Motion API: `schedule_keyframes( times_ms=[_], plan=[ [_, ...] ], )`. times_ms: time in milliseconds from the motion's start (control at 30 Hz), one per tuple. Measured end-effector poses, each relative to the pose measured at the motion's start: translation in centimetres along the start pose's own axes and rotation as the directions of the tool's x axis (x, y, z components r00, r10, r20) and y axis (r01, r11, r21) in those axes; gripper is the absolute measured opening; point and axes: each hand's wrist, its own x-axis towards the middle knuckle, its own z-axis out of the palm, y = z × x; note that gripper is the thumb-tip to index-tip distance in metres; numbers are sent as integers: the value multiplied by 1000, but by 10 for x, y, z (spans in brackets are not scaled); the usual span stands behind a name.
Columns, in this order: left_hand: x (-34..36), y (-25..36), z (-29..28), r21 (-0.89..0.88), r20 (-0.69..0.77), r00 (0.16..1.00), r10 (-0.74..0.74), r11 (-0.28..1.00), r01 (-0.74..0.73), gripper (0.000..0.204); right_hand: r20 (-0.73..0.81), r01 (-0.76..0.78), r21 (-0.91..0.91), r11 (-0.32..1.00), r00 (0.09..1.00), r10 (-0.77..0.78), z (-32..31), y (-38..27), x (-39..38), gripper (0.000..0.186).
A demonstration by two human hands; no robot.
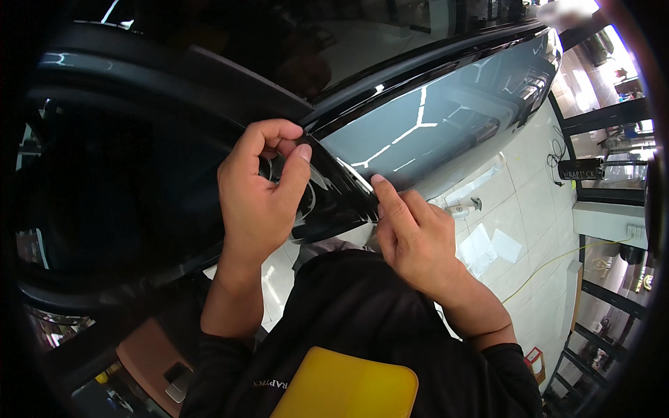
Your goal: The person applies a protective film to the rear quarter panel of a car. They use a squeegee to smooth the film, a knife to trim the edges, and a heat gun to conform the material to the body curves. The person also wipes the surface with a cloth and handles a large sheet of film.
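My left hand [261,181] is raised by the black trim [324,167] at the corner of a car's body. Its thumb and index fingertips come close together and the other fingers curl; anything thin between them is too small to make out. Right of it, my right hand [418,237] has its index fingertip on the near edge of a glossy grey-blue car panel [446,125]. Its other fingers bend under the palm, and what they may hold is hidden. Shiny, clear-looking streaks show on the dark surface between the hands.
A dark car door [125,188] fills the left side. On the tiled floor [529,195] at right lie white sheets [481,247], a spray bottle [463,207] and a yellow cord [540,268]. A flat yellow piece with rounded corners [348,386] is in front of my dark shirt.
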Motion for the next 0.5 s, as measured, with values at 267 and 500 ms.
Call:
schedule_keyframes(
  times_ms=[267,500],
  plan=[
    [4,4,6,-46,52,990,-131,990,134,7,-5,-16,44,999,1000,17,0,7,1,50],
    [1,1,-1,-4,98,991,-87,996,88,5,-7,-20,62,998,1000,20,3,1,0,47]
  ],
)
